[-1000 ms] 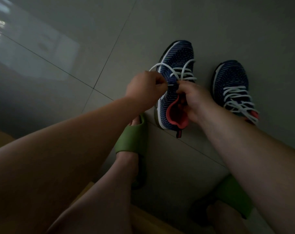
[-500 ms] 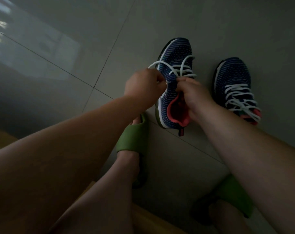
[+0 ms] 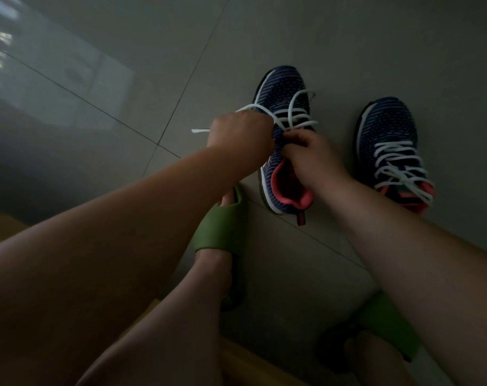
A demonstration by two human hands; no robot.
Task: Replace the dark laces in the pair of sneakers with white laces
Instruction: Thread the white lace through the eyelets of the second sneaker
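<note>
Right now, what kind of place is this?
Probably a home interior, maybe an entryway. Cues: glossy grey tiled floor reflecting a window, green foam slippers on the person's feet, and a wooden seat edge they sit on while lacing navy knit sneakers.

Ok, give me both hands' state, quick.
Left hand: closed around the white lace, tip sticking out.
Right hand: fingers curled at the left sneaker's eyelets, pinching lace or tongue; cannot tell which.
</note>
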